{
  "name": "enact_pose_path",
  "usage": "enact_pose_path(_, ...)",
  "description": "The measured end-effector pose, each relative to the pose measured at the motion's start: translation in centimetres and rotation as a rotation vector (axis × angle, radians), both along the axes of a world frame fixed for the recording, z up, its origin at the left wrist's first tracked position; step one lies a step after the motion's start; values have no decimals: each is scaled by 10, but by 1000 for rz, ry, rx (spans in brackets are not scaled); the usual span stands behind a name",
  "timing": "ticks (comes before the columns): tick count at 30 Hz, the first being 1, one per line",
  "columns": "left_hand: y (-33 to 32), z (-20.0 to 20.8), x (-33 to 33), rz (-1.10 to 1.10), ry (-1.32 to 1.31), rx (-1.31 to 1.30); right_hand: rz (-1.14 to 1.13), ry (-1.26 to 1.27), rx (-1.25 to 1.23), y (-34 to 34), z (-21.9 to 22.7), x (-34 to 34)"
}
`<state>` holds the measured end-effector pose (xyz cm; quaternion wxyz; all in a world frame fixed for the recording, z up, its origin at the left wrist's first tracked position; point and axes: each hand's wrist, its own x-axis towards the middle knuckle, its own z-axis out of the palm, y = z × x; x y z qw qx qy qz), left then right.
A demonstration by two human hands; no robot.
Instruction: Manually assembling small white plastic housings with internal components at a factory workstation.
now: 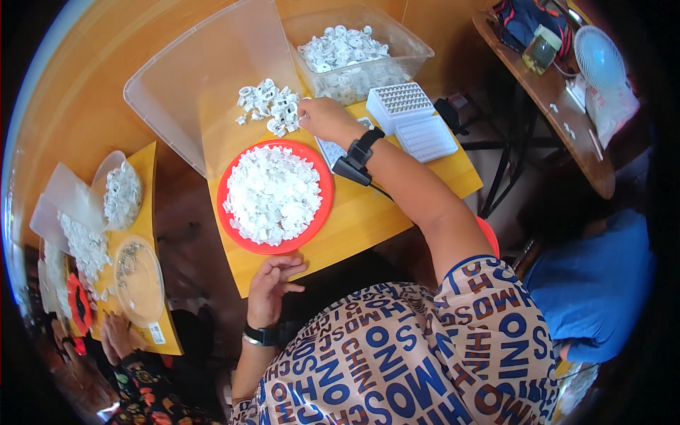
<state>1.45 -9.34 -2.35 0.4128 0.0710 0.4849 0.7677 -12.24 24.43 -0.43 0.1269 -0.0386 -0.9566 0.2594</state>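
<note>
My right hand [329, 119] reaches to the far side of the yellow table, its fingers pinched at the right edge of a loose pile of small white plastic parts [285, 106]. What sits between its fingertips is too small to make out. Below that forearm lies a pale tray [330, 150], partly covered by the wrist. A round red tray [328, 195] heaped with small white plastic pieces [273, 193] stands in front of me. By the table's near edge, just below the red tray, my left hand [272, 287] is open and holds nothing, fingers apart.
A clear bin [418, 53] of white parts stands at the back, beside an upright translucent sheet [212, 78]. To the right are a white block with rows of holes [400, 106] and a white tray [426, 139]. Other people sit left and right; a side table [545, 92] holds a fan [600, 58].
</note>
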Motion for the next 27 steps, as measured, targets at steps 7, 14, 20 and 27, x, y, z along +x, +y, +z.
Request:
enact_pose_path(7, 9, 38, 7, -10, 84, 5, 199, -247, -1151, -12, 38, 68)
enact_pose_path(14, 85, 80, -9, 188, 516, -145, 340, -352, -1907, -46, 26, 148)
enact_pose_path(20, 117, 67, -5, 169, 498, -10, 365, -417, -2044, -53, 17, 165)
enact_pose_path(27, 118, 63, 5, 271, 581, -145, 330, -389, -2009, -62, 17, 170)
